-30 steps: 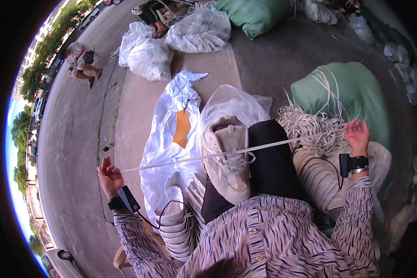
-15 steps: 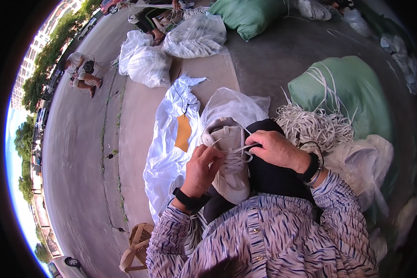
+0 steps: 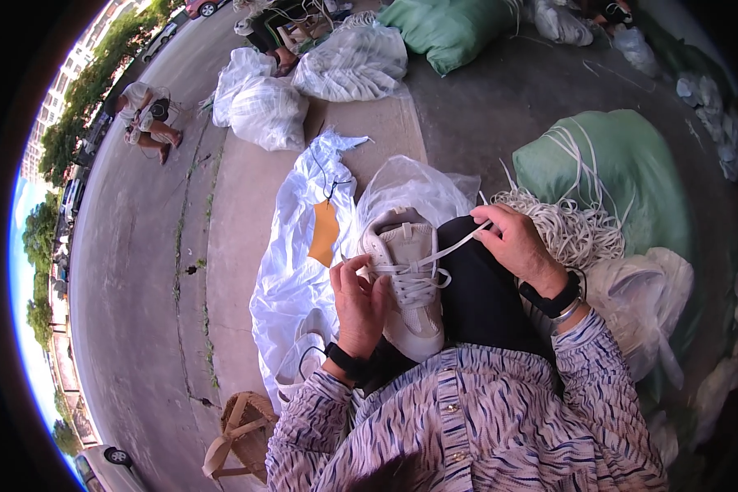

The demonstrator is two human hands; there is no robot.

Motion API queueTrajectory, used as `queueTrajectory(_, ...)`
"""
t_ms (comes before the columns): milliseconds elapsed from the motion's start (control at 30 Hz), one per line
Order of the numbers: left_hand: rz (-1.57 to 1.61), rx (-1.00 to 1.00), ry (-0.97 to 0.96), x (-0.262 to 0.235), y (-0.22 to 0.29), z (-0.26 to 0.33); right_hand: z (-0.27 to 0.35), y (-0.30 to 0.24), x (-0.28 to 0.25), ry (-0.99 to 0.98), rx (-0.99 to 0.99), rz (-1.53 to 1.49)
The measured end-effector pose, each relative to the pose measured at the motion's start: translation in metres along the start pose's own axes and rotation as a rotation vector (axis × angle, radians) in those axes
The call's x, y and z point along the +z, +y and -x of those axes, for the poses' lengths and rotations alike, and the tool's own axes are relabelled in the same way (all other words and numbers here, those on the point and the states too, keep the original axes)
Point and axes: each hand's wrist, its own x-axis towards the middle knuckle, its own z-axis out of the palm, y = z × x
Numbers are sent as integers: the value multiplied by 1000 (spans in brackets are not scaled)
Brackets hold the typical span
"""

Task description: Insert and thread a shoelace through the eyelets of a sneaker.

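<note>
A pale beige lace-up shoe (image 3: 414, 324) rests on my lap, its toe toward me. White shoelace (image 3: 428, 261) crosses its tongue, with a loose loop on the right side. My right hand (image 3: 517, 246) pinches one lace end and draws it taut, up and right of the shoe. On the shoe's left side, the curled fingers of my left hand (image 3: 361, 307) hold the lace near the eyelets; the exact grip is partly hidden. Clear plastic (image 3: 414, 189) lies just beyond the heel.
White laces (image 3: 558, 221) are heaped by a green sack (image 3: 631, 156) on the right. To the left lies a white plastic sheet (image 3: 291, 271) with an orange-yellow piece (image 3: 325, 234). A woven basket (image 3: 250, 430) stands lower left. Filled bags (image 3: 266, 107) and seated people (image 3: 149, 119) are farther off.
My right hand has moved up and right, away from the shoe, pulling the lace out straight. My left hand has shifted slightly left, off the tongue.
</note>
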Motion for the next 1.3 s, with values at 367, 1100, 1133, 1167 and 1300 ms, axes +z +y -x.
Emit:
queueTrajectory(367,-211,160,-92,-13,-7,-4,21,-33,41,-310,-255,293)
queueTrajectory(1100,292,-306,-200,-78,-13,-48,-6,-29,28,-58,40,-298)
queueTrajectory(1133,-149,-70,-232,-73,-11,-44,-6,-28,30,-2,-13,-172)
queueTrajectory(1167,-315,26,-185,-68,-8,-41,-6,-28,33,-8,-16,-172)
queueTrajectory(1300,-264,199,-121,-46,16,-39,0,-30,43,-132,-236,208)
